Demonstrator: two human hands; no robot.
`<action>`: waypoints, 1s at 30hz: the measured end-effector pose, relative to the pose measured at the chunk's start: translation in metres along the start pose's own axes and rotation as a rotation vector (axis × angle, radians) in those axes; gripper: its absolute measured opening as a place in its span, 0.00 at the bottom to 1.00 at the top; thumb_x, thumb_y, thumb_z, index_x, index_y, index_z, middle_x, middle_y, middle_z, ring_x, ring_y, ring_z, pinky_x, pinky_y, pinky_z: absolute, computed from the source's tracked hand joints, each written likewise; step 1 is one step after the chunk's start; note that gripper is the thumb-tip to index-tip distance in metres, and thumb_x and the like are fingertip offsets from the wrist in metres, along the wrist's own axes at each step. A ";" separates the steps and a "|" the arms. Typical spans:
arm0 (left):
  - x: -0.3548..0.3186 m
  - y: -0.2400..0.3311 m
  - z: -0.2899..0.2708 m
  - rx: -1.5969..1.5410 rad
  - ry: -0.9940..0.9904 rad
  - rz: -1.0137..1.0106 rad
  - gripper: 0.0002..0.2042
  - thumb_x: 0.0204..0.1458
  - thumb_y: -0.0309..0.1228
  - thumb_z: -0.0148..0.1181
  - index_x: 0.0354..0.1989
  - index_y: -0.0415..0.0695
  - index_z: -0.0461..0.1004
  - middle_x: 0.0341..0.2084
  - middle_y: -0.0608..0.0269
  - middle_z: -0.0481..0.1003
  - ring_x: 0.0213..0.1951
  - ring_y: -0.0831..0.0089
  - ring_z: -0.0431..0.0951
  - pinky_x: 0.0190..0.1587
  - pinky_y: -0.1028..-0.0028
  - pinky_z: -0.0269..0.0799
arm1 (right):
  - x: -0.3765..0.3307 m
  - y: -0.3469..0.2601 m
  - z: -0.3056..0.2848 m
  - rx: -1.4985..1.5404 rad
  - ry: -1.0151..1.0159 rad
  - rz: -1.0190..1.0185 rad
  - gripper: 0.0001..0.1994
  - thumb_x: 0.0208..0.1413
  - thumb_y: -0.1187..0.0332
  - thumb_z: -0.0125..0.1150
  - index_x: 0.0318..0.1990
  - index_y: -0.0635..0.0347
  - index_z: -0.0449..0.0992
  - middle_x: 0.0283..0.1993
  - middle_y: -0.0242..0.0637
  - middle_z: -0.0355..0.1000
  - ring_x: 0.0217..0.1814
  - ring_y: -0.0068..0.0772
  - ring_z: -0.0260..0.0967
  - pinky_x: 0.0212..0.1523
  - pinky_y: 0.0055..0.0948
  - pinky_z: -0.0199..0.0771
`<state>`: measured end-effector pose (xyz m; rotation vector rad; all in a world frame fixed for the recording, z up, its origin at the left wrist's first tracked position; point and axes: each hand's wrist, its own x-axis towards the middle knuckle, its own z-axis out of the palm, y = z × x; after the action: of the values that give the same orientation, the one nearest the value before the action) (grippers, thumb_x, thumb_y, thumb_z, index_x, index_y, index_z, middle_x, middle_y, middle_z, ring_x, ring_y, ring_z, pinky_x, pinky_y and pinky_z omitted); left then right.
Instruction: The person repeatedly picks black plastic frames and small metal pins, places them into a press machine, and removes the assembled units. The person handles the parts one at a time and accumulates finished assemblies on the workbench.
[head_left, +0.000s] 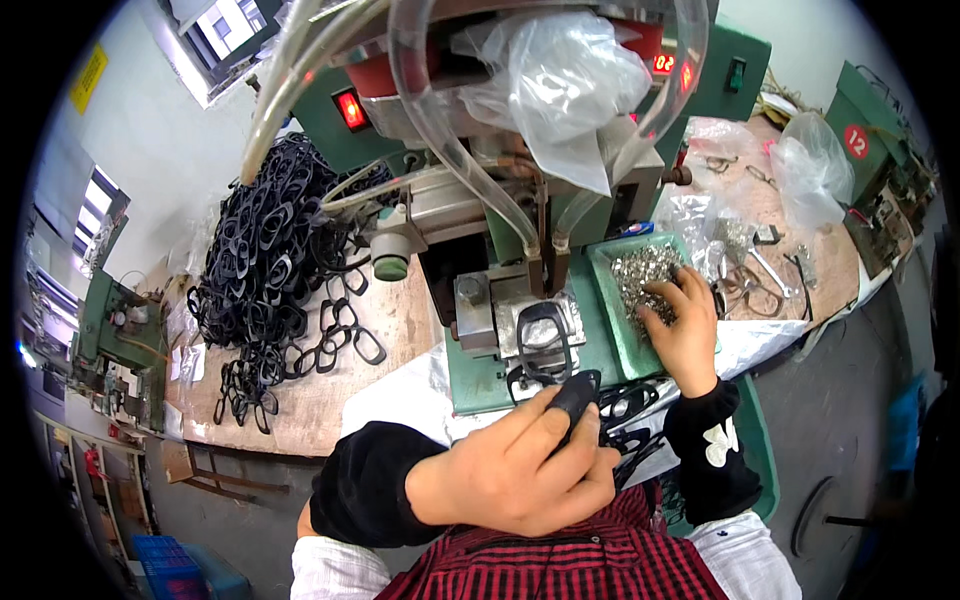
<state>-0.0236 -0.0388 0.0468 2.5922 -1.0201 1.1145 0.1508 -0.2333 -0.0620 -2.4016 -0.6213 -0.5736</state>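
My left hand is closed on a black eyeglass frame in front of the machine. One rim of the frame stands over the metal fixture; my fingers hide part of the rest. A dark covering wraps one of the left fingers. Over on the right, my right hand reaches into a green tray of small shiny metal parts. Its thumb and fingers are apart, with fingertips among the parts, and nothing shows between them.
Above the fixture hangs the machine's head with clear hoses and a plastic bag. A heap of black eyeglass frames covers the left of the table. To the right lie a wrench and loose frames. A green bin stands near my right forearm.
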 end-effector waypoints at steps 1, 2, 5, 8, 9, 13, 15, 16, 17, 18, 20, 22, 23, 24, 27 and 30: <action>-0.001 -0.003 0.004 -0.042 0.022 -0.003 0.15 0.48 0.36 0.72 0.25 0.47 0.68 0.35 0.56 0.79 0.29 0.71 0.76 0.36 0.69 0.85 | -0.003 0.005 0.005 0.003 0.052 -0.030 0.11 0.44 0.71 0.71 0.37 0.58 0.82 0.55 0.53 0.73 0.64 0.58 0.65 0.62 0.47 0.66; -0.002 -0.004 0.007 -0.083 0.044 -0.006 0.15 0.48 0.37 0.72 0.25 0.47 0.68 0.36 0.56 0.79 0.29 0.71 0.76 0.36 0.69 0.85 | -0.006 0.005 0.007 0.020 0.048 -0.020 0.10 0.44 0.71 0.71 0.36 0.58 0.82 0.55 0.53 0.73 0.64 0.58 0.65 0.62 0.46 0.66; -0.002 -0.009 0.006 -0.164 0.057 0.011 0.16 0.47 0.37 0.73 0.26 0.46 0.68 0.37 0.54 0.78 0.30 0.71 0.77 0.38 0.68 0.86 | -0.007 0.005 0.008 0.052 0.080 -0.019 0.07 0.45 0.72 0.70 0.33 0.60 0.81 0.53 0.52 0.74 0.63 0.57 0.66 0.62 0.46 0.66; -0.010 -0.010 0.010 -0.218 0.107 0.002 0.17 0.45 0.37 0.75 0.27 0.43 0.70 0.39 0.51 0.78 0.32 0.67 0.79 0.41 0.63 0.86 | 0.001 -0.004 0.008 0.070 0.079 -0.038 0.06 0.46 0.73 0.68 0.32 0.62 0.81 0.51 0.51 0.75 0.61 0.57 0.68 0.60 0.46 0.67; -0.014 -0.010 0.014 -0.234 0.131 -0.012 0.17 0.45 0.37 0.75 0.28 0.42 0.70 0.39 0.51 0.78 0.32 0.66 0.80 0.42 0.62 0.86 | 0.005 -0.008 0.010 0.072 0.117 -0.043 0.05 0.47 0.74 0.66 0.32 0.63 0.80 0.49 0.51 0.75 0.57 0.56 0.70 0.59 0.45 0.69; -0.033 0.004 -0.001 -0.296 0.113 -0.165 0.19 0.45 0.42 0.75 0.31 0.41 0.74 0.43 0.53 0.78 0.38 0.63 0.80 0.51 0.57 0.81 | 0.001 0.002 0.011 0.088 0.198 -0.111 0.04 0.49 0.76 0.63 0.33 0.64 0.76 0.38 0.46 0.74 0.44 0.53 0.70 0.47 0.44 0.69; -0.055 0.001 -0.038 0.011 0.102 -0.165 0.16 0.52 0.43 0.70 0.34 0.43 0.76 0.41 0.59 0.79 0.39 0.66 0.79 0.52 0.63 0.79 | -0.001 -0.002 0.006 0.071 0.157 -0.047 0.06 0.48 0.76 0.65 0.33 0.63 0.76 0.38 0.45 0.73 0.44 0.52 0.70 0.47 0.44 0.69; -0.070 -0.005 -0.049 0.205 0.225 -0.263 0.13 0.57 0.39 0.64 0.38 0.41 0.75 0.40 0.58 0.78 0.40 0.66 0.78 0.52 0.65 0.78 | -0.005 0.000 0.003 0.058 0.136 -0.011 0.06 0.48 0.76 0.66 0.33 0.64 0.76 0.39 0.45 0.73 0.44 0.52 0.70 0.47 0.44 0.69; -0.083 -0.009 -0.064 0.394 0.323 -0.388 0.11 0.62 0.36 0.57 0.42 0.40 0.74 0.40 0.58 0.78 0.41 0.67 0.78 0.52 0.68 0.77 | -0.005 0.000 0.005 0.065 0.182 -0.045 0.06 0.48 0.76 0.66 0.34 0.64 0.76 0.40 0.46 0.74 0.46 0.52 0.70 0.48 0.43 0.69; -0.082 -0.020 -0.073 0.506 0.603 -0.502 0.07 0.61 0.29 0.55 0.40 0.38 0.72 0.38 0.53 0.78 0.40 0.63 0.78 0.52 0.66 0.75 | -0.001 -0.004 0.005 0.097 0.191 -0.090 0.06 0.50 0.76 0.65 0.35 0.65 0.76 0.41 0.46 0.75 0.47 0.52 0.71 0.49 0.42 0.70; -0.087 -0.052 -0.088 0.383 0.879 -0.582 0.06 0.61 0.16 0.50 0.43 0.34 0.71 0.42 0.47 0.77 0.44 0.60 0.78 0.54 0.64 0.72 | 0.005 -0.005 0.007 0.163 0.197 -0.088 0.05 0.51 0.76 0.65 0.36 0.65 0.77 0.40 0.46 0.76 0.46 0.51 0.73 0.49 0.41 0.71; -0.108 -0.088 -0.081 0.390 0.563 -0.833 0.12 0.58 0.14 0.54 0.49 0.36 0.74 0.46 0.54 0.78 0.49 0.65 0.77 0.56 0.69 0.69 | 0.007 -0.006 0.006 0.244 0.190 -0.001 0.04 0.53 0.75 0.66 0.36 0.64 0.80 0.35 0.44 0.78 0.40 0.47 0.74 0.43 0.38 0.72; -0.118 -0.110 -0.072 0.418 0.333 -0.844 0.15 0.53 0.15 0.58 0.49 0.39 0.76 0.44 0.56 0.78 0.46 0.63 0.77 0.53 0.69 0.70 | 0.007 -0.007 0.005 0.288 0.183 0.051 0.04 0.52 0.75 0.66 0.35 0.64 0.81 0.34 0.44 0.78 0.38 0.44 0.75 0.42 0.37 0.72; -0.139 -0.129 -0.063 0.502 0.070 -0.790 0.19 0.46 0.13 0.59 0.48 0.41 0.77 0.43 0.54 0.78 0.44 0.56 0.76 0.51 0.65 0.69 | 0.008 -0.010 0.004 0.342 0.172 0.096 0.05 0.52 0.74 0.67 0.35 0.64 0.81 0.33 0.43 0.78 0.37 0.42 0.75 0.40 0.36 0.72; -0.224 -0.153 -0.016 0.701 -0.458 -0.698 0.16 0.40 0.18 0.60 0.39 0.47 0.82 0.55 0.51 0.73 0.53 0.52 0.71 0.57 0.59 0.67 | 0.008 -0.015 0.004 0.498 0.101 0.241 0.05 0.52 0.74 0.68 0.36 0.66 0.82 0.32 0.42 0.78 0.35 0.36 0.75 0.40 0.32 0.72; -0.257 -0.168 0.005 0.432 -0.389 -0.841 0.12 0.40 0.19 0.61 0.34 0.45 0.81 0.58 0.52 0.72 0.54 0.49 0.71 0.57 0.58 0.68 | -0.011 -0.002 0.002 0.511 0.159 0.277 0.06 0.53 0.75 0.67 0.37 0.67 0.81 0.32 0.40 0.78 0.36 0.32 0.74 0.41 0.28 0.72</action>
<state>-0.0407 0.2237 -0.1113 3.1140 0.3676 0.6550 0.1412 -0.2337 -0.0678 -1.8948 -0.3097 -0.4193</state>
